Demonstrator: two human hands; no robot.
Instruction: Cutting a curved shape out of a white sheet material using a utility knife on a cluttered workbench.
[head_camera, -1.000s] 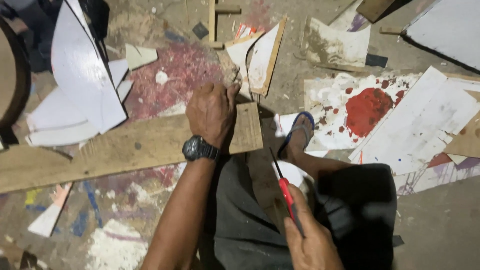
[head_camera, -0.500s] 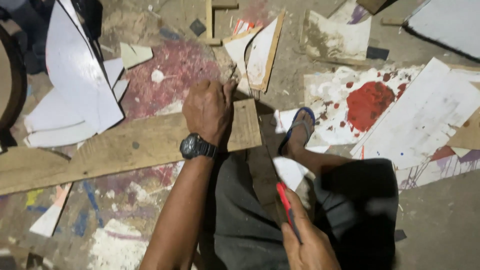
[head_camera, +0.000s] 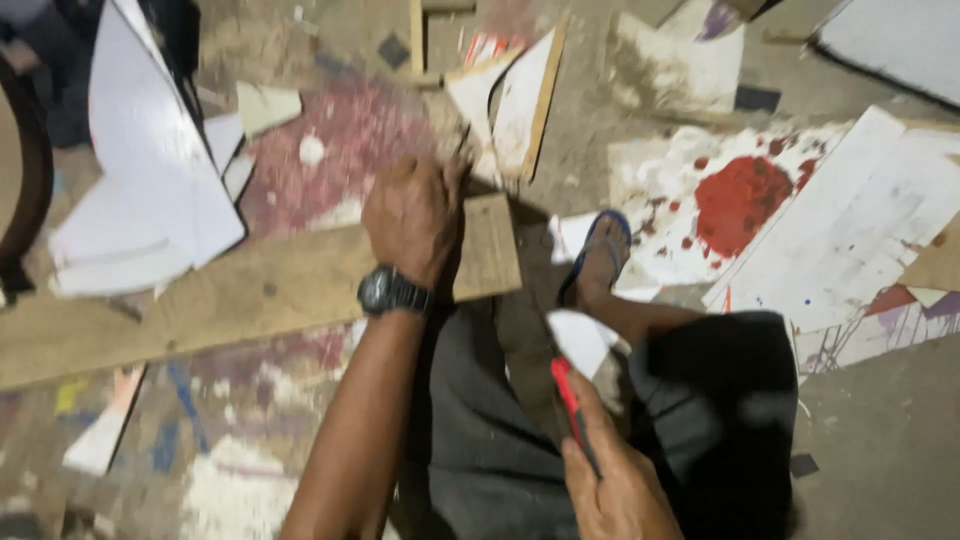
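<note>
Left hand (head_camera: 415, 215) is pressing flat on the plank (head_camera: 250, 295) — stiff, probably heavy, best gripped at the edges — right hand (head_camera: 620, 495) is clenching a red-handled tool (head_camera: 568, 395).

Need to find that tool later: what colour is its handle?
Red handle, in the right hand; head view.

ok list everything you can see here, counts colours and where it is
wooden plank: one, pale brown, lying across the floor at left centre
white cut boards: several, white, upper left
wood-edged white offcut: one, top centre
red paint patch: one, on white sheet at right
white panel: one, right
floor: grey, paint-stained
wristwatch: one, black, left wrist
sandal: one, blue strap, on foot at centre
red-handled tool: one, in right hand
left hand: pressing on plank end
right hand: bottom centre, fingers around tool
</note>
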